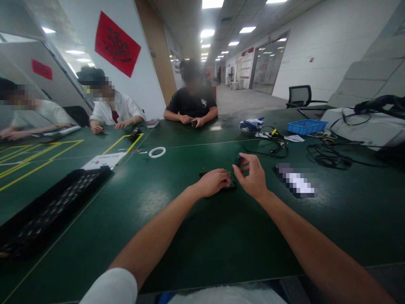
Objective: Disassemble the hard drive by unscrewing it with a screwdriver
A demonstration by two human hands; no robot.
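Note:
A green circuit board (232, 180) in a dark, flat housing lies on the green tabletop in front of me. My left hand (213, 182) rests over it with curled fingers gripping it, covering most of its left part. Just right of the board, my right hand (253, 174) is raised slightly, thumb and fingers closed around a small dark block (238, 160). The block's exact kind is too small to make out. It is held apart from the board, above its right end.
At right lie a phone (295, 181), black cables (330, 156) and a blue tray (306, 126). A white ring-shaped roll (157, 152) sits left of centre, beyond a long black tray (53, 207) with rows of small parts. Several people sit across the table.

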